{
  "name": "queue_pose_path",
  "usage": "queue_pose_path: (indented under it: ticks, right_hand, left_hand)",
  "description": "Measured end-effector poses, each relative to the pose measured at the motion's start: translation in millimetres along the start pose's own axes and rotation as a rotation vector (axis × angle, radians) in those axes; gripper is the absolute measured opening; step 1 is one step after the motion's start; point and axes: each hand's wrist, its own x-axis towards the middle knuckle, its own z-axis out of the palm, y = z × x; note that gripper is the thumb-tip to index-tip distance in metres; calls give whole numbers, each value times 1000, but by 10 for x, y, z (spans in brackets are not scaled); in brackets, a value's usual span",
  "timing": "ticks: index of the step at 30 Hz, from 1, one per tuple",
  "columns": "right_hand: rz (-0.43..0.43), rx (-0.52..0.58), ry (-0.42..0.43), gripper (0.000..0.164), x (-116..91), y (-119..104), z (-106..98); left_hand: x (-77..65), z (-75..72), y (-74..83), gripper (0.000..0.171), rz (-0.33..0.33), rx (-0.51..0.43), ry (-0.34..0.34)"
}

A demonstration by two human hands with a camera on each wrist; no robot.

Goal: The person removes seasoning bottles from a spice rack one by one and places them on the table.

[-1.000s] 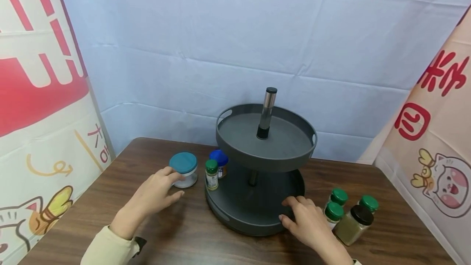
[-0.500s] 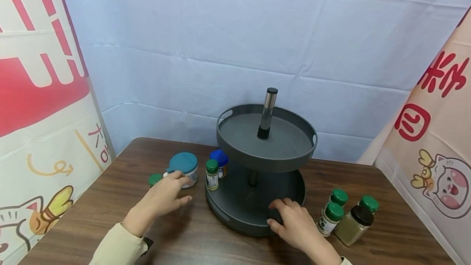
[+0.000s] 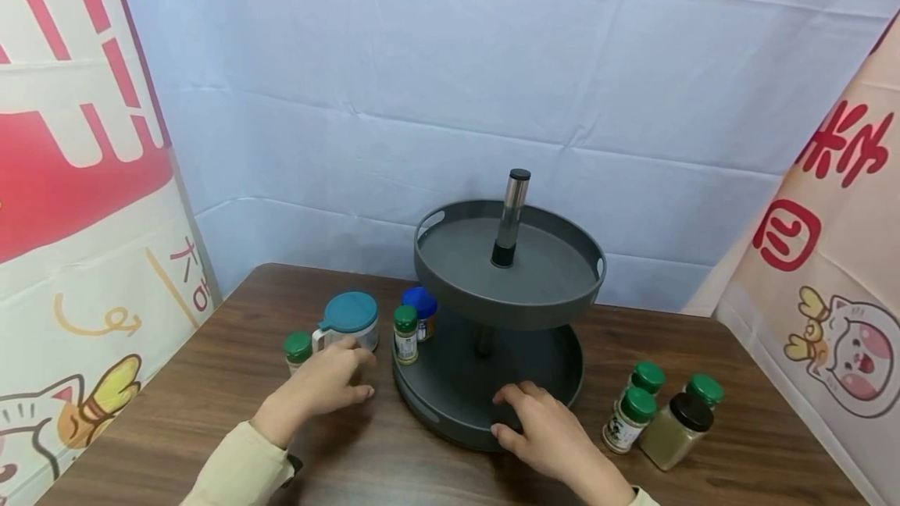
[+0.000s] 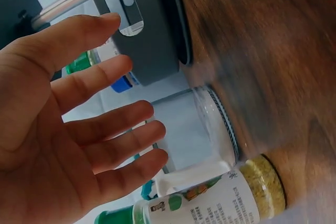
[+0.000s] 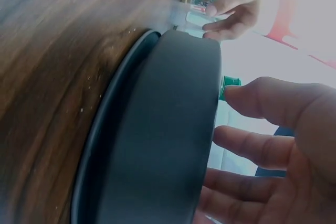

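A grey two-tier round rack [image 3: 511, 304] stands mid-table; its upper tray holds nothing around the steel post. On the lower tray's left side are a green-capped spice bottle [image 3: 405, 334] and a blue-lidded jar [image 3: 419, 309]. My left hand [image 3: 319, 387] hovers left of the rack, fingers spread and empty. Just beyond it stand a clear container [image 4: 184, 124] with a teal lid and handle, and another green-capped bottle [image 4: 205, 203] with yellow contents. My right hand [image 3: 544, 432] is at the lower tray's front rim, fingers loosely bent, with nothing in its grasp.
To the right of the rack stand several spice bottles: a green-capped one with a white label [image 3: 623, 423], two more green caps behind, and a square jar with a black lid [image 3: 673, 434]. A pale cloth [image 3: 351, 139] hangs behind the wooden table [image 3: 211, 389].
My left hand has moved right and slightly nearer, uncovering the container's handle and the green-capped bottle. My right hand has slid left along the lower tray's front. The rack looks unchanged.
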Motion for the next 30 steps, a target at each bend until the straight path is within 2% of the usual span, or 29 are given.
queue_pose_path:
  ticks: [11, 16, 21, 30]
  right_hand:
    - [-57, 7, -61, 21, 71, -69, 90]
    - [-109, -4, -36, 12, 87, -98, 123]
    - [-155, -40, 7, 13, 69, -108, 169]
    - [-152, -32, 67, 14, 51, -92, 184]
  left_hand:
    - [59, 76, -9, 37, -14, -48, -6]
    - [90, 101, -17, 40, -25, -61, -18]
    - [96, 103, -19, 39, -31, -62, -20]
    - [87, 98, -18, 39, -27, -63, -16]
